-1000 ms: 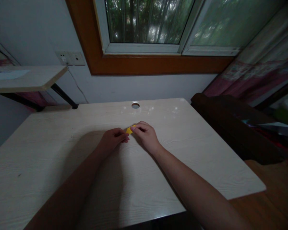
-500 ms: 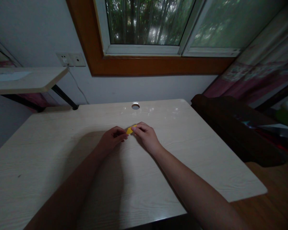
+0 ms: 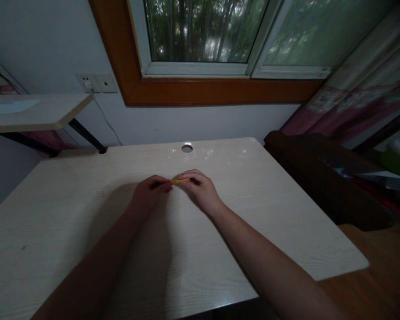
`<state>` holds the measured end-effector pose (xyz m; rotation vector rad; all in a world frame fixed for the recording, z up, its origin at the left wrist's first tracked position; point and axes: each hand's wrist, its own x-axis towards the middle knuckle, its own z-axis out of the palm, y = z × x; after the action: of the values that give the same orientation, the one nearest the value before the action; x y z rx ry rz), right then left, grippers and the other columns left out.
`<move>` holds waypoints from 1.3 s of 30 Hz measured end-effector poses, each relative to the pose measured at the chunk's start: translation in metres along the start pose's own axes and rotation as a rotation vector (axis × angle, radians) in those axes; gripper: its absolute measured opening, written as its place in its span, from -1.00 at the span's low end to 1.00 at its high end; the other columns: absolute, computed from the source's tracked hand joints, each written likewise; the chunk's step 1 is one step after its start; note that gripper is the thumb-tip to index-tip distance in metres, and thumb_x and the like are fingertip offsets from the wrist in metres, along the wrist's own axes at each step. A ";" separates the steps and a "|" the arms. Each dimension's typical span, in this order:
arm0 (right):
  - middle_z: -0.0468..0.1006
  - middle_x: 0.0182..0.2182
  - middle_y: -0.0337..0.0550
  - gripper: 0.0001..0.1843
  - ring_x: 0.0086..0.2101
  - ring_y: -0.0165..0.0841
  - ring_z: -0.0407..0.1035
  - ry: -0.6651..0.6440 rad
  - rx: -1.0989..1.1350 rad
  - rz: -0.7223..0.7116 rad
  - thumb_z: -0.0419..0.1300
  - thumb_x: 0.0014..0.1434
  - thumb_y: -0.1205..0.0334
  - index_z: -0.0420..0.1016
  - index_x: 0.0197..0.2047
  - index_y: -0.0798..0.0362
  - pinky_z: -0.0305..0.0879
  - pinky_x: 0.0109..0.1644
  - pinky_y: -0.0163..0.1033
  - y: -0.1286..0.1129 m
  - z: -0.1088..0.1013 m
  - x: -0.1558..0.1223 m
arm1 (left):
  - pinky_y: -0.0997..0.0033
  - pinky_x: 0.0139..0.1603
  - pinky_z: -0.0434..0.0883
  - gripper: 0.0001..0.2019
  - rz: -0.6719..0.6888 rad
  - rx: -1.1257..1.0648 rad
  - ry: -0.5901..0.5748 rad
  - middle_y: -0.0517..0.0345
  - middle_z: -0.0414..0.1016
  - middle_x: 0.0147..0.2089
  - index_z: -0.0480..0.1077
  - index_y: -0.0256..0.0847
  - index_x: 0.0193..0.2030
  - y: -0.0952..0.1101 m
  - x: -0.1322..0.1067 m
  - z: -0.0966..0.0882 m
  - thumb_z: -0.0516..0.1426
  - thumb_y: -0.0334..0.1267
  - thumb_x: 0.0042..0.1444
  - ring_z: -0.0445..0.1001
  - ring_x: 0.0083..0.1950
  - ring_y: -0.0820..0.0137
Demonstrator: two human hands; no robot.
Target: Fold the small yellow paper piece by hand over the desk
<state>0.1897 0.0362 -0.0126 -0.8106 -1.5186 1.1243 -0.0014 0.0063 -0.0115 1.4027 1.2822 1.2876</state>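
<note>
A small piece of yellow folded paper is held just above the table, turned almost edge-on so that it shows as a thin strip. My left hand pinches its left end between thumb and fingertips. At the other end, my right hand is closed on it with thumb and fingers. Parts of the paper are hidden behind the fingers of both hands.
The pale wooden table has a round cable hole near its far edge. A raised shelf stands at the left on black legs. Beyond are a wall socket and a window. Dark furniture borders the right side.
The yellow paper has been tipped from showing a broad face to nearly edge-on. Both hands still hold it, and my left hand has shifted slightly to the left.
</note>
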 end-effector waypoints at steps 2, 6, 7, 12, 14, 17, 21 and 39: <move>0.55 -0.23 -0.13 -0.85 -0.21 -0.33 0.44 0.042 0.036 0.028 0.33 0.08 0.14 0.63 -0.26 -0.04 0.37 -0.04 -0.16 -0.001 0.001 -0.001 | 0.35 -0.22 0.51 -0.77 0.057 0.037 0.027 0.12 0.59 -0.37 0.52 -0.22 -0.30 -0.001 -0.001 0.000 0.29 -0.10 0.01 0.56 -0.32 0.36; 0.57 -0.33 -0.16 -0.77 -0.32 -0.37 0.47 0.055 0.246 0.155 0.25 0.15 0.07 0.57 -0.17 -0.01 0.42 -0.10 -0.18 -0.003 0.003 -0.002 | 0.39 -0.19 0.50 -0.84 0.235 0.226 0.098 0.13 0.58 -0.28 0.54 -0.16 -0.29 -0.003 -0.002 -0.001 0.27 -0.14 0.05 0.55 -0.25 0.37; 0.58 -0.36 -0.17 -0.74 -0.33 -0.37 0.48 0.039 0.286 0.188 0.24 0.16 0.04 0.56 -0.16 0.00 0.42 -0.11 -0.18 -0.004 0.003 -0.003 | 0.41 -0.19 0.49 -0.87 0.278 0.282 0.108 0.13 0.58 -0.27 0.54 -0.15 -0.29 -0.003 -0.002 -0.001 0.26 -0.16 0.07 0.54 -0.25 0.38; 0.60 -0.36 -0.19 -0.69 -0.36 -0.38 0.50 0.005 0.323 0.226 0.32 0.08 0.06 0.53 -0.13 0.01 0.43 -0.14 -0.21 -0.004 0.005 -0.003 | 0.44 -0.16 0.48 -0.91 0.385 0.431 0.106 0.14 0.57 -0.23 0.53 -0.15 -0.25 -0.001 -0.005 -0.001 0.20 -0.25 0.14 0.53 -0.22 0.41; 0.60 -0.38 -0.20 -0.70 -0.37 -0.39 0.50 0.012 0.322 0.220 0.33 0.06 0.10 0.52 -0.13 0.01 0.42 -0.16 -0.23 -0.002 0.005 -0.003 | 0.43 -0.15 0.48 -0.93 0.414 0.442 0.092 0.13 0.56 -0.23 0.52 -0.15 -0.25 0.000 -0.005 -0.001 0.19 -0.28 0.15 0.53 -0.21 0.41; 0.59 -0.42 -0.20 -0.75 -0.38 -0.39 0.48 0.014 0.296 0.226 0.34 0.03 0.13 0.53 -0.21 0.03 0.40 -0.19 -0.24 0.002 0.005 -0.003 | 0.43 -0.17 0.49 -0.95 0.450 0.431 0.071 0.14 0.55 -0.25 0.50 -0.16 -0.27 -0.002 -0.005 0.001 0.18 -0.31 0.15 0.53 -0.22 0.41; 0.59 -0.43 -0.19 -0.77 -0.39 -0.37 0.48 0.034 0.277 0.235 0.34 0.03 0.15 0.53 -0.23 0.04 0.39 -0.20 -0.23 0.005 0.005 -0.002 | 0.42 -0.18 0.53 -0.88 0.379 0.368 0.084 0.15 0.54 -0.21 0.47 -0.15 -0.18 -0.005 -0.004 0.003 0.21 -0.25 0.14 0.55 -0.24 0.43; 0.62 -0.41 -0.17 -0.66 -0.39 -0.38 0.53 -0.026 0.358 0.277 0.38 0.00 0.17 0.53 -0.13 0.06 0.44 -0.19 -0.22 0.003 0.008 -0.004 | 0.43 -0.21 0.54 -0.82 0.328 0.376 0.054 0.14 0.59 -0.22 0.49 -0.12 -0.13 -0.002 -0.008 0.000 0.21 -0.15 0.15 0.59 -0.25 0.39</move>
<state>0.1826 0.0320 -0.0171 -0.7721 -1.1989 1.5632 -0.0009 -0.0014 -0.0149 1.9175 1.4251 1.3503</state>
